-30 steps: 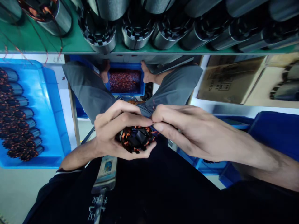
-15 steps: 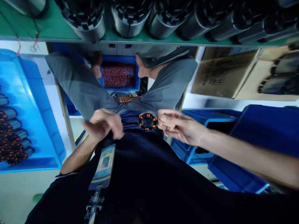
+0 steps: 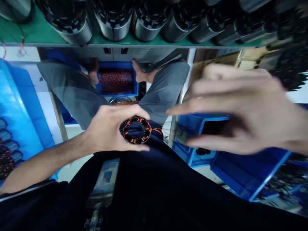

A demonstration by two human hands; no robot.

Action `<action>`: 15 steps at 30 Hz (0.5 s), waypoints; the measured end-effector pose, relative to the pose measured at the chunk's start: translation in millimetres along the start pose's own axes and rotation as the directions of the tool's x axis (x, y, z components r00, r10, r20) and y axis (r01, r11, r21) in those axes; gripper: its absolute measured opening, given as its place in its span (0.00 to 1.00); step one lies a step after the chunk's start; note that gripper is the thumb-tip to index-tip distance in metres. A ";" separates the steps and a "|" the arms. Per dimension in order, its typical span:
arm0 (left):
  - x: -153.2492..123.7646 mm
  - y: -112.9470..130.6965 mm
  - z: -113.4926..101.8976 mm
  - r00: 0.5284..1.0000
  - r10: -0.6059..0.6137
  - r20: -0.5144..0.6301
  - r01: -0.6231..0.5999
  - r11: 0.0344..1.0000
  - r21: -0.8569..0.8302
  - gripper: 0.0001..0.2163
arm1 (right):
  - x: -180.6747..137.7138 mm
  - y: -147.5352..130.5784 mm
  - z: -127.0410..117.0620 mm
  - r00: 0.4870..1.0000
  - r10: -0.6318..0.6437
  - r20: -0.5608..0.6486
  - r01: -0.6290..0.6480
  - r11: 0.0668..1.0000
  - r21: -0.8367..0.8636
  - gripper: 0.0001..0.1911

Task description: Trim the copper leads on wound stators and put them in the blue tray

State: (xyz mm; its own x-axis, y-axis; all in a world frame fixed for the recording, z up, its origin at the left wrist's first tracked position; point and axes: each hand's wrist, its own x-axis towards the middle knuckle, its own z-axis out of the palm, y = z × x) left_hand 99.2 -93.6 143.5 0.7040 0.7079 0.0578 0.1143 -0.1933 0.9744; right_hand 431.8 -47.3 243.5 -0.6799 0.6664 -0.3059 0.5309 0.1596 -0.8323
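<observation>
Green shelving (image 3: 43, 35) lined with grey metal cylinders (image 3: 113, 19) runs across the top, with blue bins (image 3: 243, 170) lower down to the right. Over the person's dark lap, the left hand (image 3: 108, 130) curls around a copper-wound ring (image 3: 137, 129), thumb and fingers pinching its rim. Blurred and holding nothing, the right hand (image 3: 243, 109) hangs spread open over the bins.

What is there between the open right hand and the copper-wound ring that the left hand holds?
In the head view nothing solid bridges them: the right hand is apart from the wound ring in the left hand. Only thin copper wire ends trail from the ring into that gap.
</observation>
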 end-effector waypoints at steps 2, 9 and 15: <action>-0.9 7.2 -10.9 0.954 0.298 0.019 -0.274 0.847 0.456 0.10 | -3.2 1.8 -0.2 0.992 0.106 0.061 -0.115 0.979 0.166 0.37; 27.7 40.0 -20.4 0.638 0.682 0.357 -0.666 0.258 0.699 0.09 | 10.5 37.7 78.5 0.770 0.011 0.638 -0.569 0.464 0.679 0.31; 11.0 27.7 -10.6 0.949 -0.136 0.285 0.113 0.989 0.096 0.26 | 8.8 12.1 70.3 0.979 0.009 0.204 -0.089 0.918 0.386 0.30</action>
State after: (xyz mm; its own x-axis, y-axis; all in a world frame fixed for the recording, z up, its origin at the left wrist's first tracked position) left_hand 102.7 -84.0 173.4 0.8522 0.5043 -0.1392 0.2597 -0.1768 0.9494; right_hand 396.6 -90.6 198.2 -0.7638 0.5056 -0.4014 0.3525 -0.1943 -0.9154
